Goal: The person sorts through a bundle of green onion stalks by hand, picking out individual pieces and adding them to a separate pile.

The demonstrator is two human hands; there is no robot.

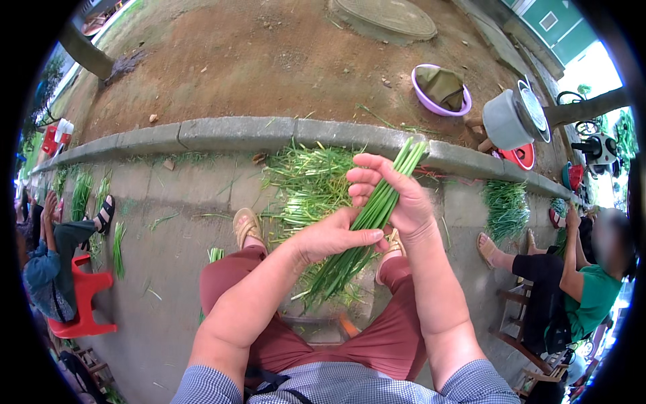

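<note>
A bundle of long green stalks with leaves, like garlic chives [376, 209], slants across the middle of the view, its pale cut ends up to the right. My left hand [348, 233] is closed around its middle, thumb on top. Around the upper part, near the cut ends, my right hand [391, 189] has its palm and thumb against the stalks, fingers curled. Beneath and beyond lies a loose heap of green and yellowish stalks and trimmings [313, 177] on the pavement, between my sandalled feet and the kerb. A smaller bunch [216, 254] rests beside my left knee.
A concrete kerb [237, 132] crosses ahead. Beyond it stand a purple basin [439, 108] with dark cloth and a grey metal pot [504, 121]. At right, a seated person [595, 293] is near a green heap [506, 209]. At left, another sits on a red plastic stool [88, 303].
</note>
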